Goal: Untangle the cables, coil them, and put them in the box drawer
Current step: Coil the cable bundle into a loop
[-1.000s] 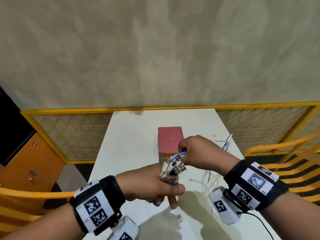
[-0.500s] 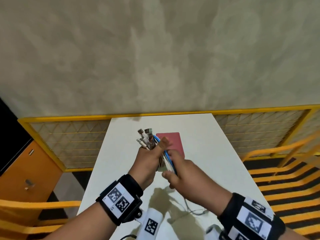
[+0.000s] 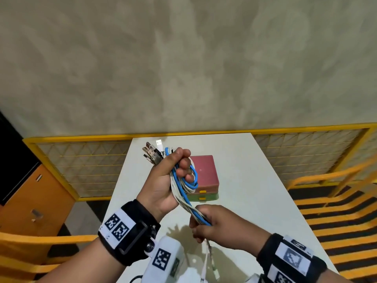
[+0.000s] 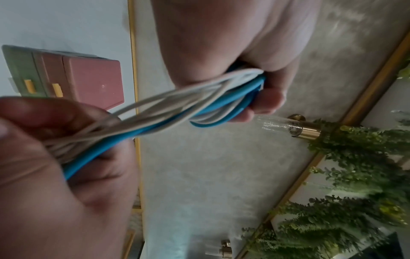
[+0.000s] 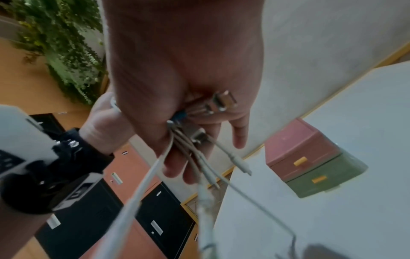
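A bundle of white and blue cables (image 3: 184, 193) runs between both hands above the table. My left hand (image 3: 169, 180) grips its upper part, loops wound round the fingers (image 4: 266, 98), and metal USB plugs (image 3: 152, 154) stick out above the fist. My right hand (image 3: 206, 223) grips the twisted strands (image 4: 168, 113) lower down, nearer me. Loose white ends (image 3: 208, 260) dangle below it, with small connectors (image 5: 242, 167) showing. The box drawer (image 3: 204, 172) stands behind the hands, a pink drawer over a green one (image 5: 321, 177), both closed, with yellow handles.
The white table (image 3: 255, 180) ends at a yellow mesh railing (image 3: 81, 160) below a beige wall. An orange cabinet (image 3: 30, 201) stands at the left. Yellow slatted seating (image 3: 336, 205) flanks the table on the right, and a yellow rail (image 3: 40, 240) on the left.
My left hand has risen and turned so the plugs point up and away. My right hand slid down the bundle toward me, and cable loops now lie round the left fingers.
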A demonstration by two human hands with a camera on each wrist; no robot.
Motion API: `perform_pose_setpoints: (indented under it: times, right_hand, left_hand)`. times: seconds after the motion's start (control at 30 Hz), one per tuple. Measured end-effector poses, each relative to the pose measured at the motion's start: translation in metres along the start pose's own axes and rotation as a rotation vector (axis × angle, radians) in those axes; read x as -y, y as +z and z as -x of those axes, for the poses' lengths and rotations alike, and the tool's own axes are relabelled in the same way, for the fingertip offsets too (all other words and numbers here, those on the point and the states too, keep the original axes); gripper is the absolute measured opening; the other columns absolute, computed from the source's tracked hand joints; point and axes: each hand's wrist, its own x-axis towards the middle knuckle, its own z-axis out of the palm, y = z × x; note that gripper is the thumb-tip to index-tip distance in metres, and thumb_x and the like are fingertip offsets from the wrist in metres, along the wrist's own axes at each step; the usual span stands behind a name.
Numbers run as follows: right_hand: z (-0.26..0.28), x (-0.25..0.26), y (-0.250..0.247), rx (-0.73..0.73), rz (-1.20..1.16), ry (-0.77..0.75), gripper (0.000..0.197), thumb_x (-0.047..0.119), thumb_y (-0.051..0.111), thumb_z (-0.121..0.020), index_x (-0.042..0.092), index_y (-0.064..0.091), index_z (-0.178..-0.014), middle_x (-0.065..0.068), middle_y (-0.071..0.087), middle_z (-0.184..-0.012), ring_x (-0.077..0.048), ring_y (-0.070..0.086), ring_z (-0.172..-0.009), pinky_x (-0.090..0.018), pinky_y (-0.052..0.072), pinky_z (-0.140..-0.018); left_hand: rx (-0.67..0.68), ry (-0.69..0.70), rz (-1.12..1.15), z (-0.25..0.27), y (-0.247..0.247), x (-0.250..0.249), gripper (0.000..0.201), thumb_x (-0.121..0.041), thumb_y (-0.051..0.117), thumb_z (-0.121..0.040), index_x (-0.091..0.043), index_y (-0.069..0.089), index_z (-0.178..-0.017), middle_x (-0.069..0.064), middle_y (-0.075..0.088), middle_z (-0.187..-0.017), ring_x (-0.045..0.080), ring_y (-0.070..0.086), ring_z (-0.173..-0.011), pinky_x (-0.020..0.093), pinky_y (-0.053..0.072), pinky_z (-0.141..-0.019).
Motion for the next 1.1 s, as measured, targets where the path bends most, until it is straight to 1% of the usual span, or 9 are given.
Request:
perform_pose_setpoints:
  times: [0.17,0.3,0.5,0.63,0.73,0.8,0.87,0.97,1.1]
  right_hand:
    - [-0.007,-0.008,-0.008,0.075,0.049,0.069,0.014,0.033,0.064,-0.083,0.020,0.064,-0.087,-0.001,0.065,-0.081,-0.016,0.071,-0.071,-0.052,0.056,-0.079]
    - [-0.010,0.006,-0.027,0.106,0.284,0.024,0.004,0.023,0.065,-0.087,0.022,0.067,-0.090,0.000,0.064,-0.076,-0.011,0.061,-0.057,-0.037,0.057,-0.060]
    - [-0.012,0.026,-0.035,0.092,0.783,-0.059,0.014,0.015,0.063,-0.084,0.015,0.066,-0.098,-0.006,0.069,-0.094,-0.023,0.062,-0.081,-0.033,0.052,-0.068]
    - [-0.006,0.032,-0.048,0.228,0.563,0.040,0.021,0.007,0.054,-0.082,0.016,0.066,-0.097,-0.014,0.069,-0.086,-0.019,0.058,-0.058,-0.031,0.048,-0.050]
    - [0.000,0.028,-0.046,0.173,0.379,0.043,0.034,0.006,0.049,-0.085,0.023,0.061,-0.113,-0.009,0.066,-0.098,-0.015,0.059,-0.062,-0.031,0.053,-0.051]
    - [-0.001,0.020,-0.041,0.087,0.275,0.032,0.049,0.008,0.044,-0.089,0.032,0.053,-0.130,-0.003,0.064,-0.108,-0.012,0.059,-0.066,-0.023,0.052,-0.051]
    - [-0.001,0.014,-0.036,-0.009,0.344,-0.011,0.061,0.009,0.041,-0.090,0.036,0.039,-0.145,0.003,0.057,-0.122,-0.011,0.061,-0.090,-0.021,0.052,-0.068]
    - [0.005,0.013,-0.028,-0.135,0.444,-0.126,0.069,0.006,0.041,-0.091,0.031,0.026,-0.153,0.007,0.045,-0.137,-0.011,0.046,-0.124,-0.018,0.040,-0.099]
    - [0.015,0.028,-0.020,-0.246,0.297,-0.233,0.079,-0.001,0.039,-0.083,0.029,0.021,-0.155,0.018,0.028,-0.153,0.012,0.025,-0.138,-0.005,0.022,-0.108]
  left_hand:
    - [0.340,-0.187,-0.019,0.020,-0.010,0.000,0.019,-0.020,0.077,-0.081,-0.004,0.070,-0.088,-0.002,0.060,-0.059,0.002,0.055,-0.043,0.021,0.051,-0.050]
    - [0.508,-0.432,-0.200,0.037,-0.024,0.012,0.017,-0.022,0.067,-0.089,-0.007,0.070,-0.095,-0.004,0.066,-0.064,0.000,0.058,-0.048,0.020,0.051,-0.056]
    - [0.511,-0.672,-1.059,0.045,-0.014,0.021,0.009,-0.009,0.070,-0.081,-0.008,0.072,-0.089,-0.001,0.067,-0.065,0.004,0.057,-0.046,0.017,0.043,-0.047]
    - [0.488,-0.572,-1.393,0.049,-0.015,0.030,0.017,-0.009,0.077,-0.082,-0.008,0.069,-0.097,-0.004,0.069,-0.087,0.004,0.061,-0.054,0.018,0.049,-0.055]
    - [0.484,-0.356,-1.480,0.044,-0.018,0.029,0.035,-0.015,0.080,-0.078,-0.044,0.061,-0.081,-0.016,0.062,-0.079,0.006,0.058,-0.064,0.024,0.053,-0.063]
    - [0.520,-0.085,-1.674,0.037,-0.020,0.029,0.041,-0.022,0.081,-0.075,-0.053,0.054,-0.070,-0.025,0.058,-0.080,-0.002,0.054,-0.078,0.014,0.046,-0.072]
    - [0.507,0.100,-1.760,0.033,-0.022,0.031,0.029,-0.027,0.082,-0.071,-0.044,0.059,-0.074,-0.023,0.058,-0.089,-0.003,0.053,-0.090,0.013,0.044,-0.077]
    - [0.459,0.120,-1.715,0.029,-0.025,0.028,0.032,-0.035,0.086,-0.067,-0.022,0.064,-0.087,-0.011,0.066,-0.094,0.005,0.059,-0.095,0.030,0.051,-0.082]
    - [0.436,0.152,-1.525,0.024,-0.017,0.021,0.031,-0.024,0.089,-0.066,-0.018,0.068,-0.089,-0.008,0.071,-0.095,0.008,0.066,-0.097,0.027,0.052,-0.084]
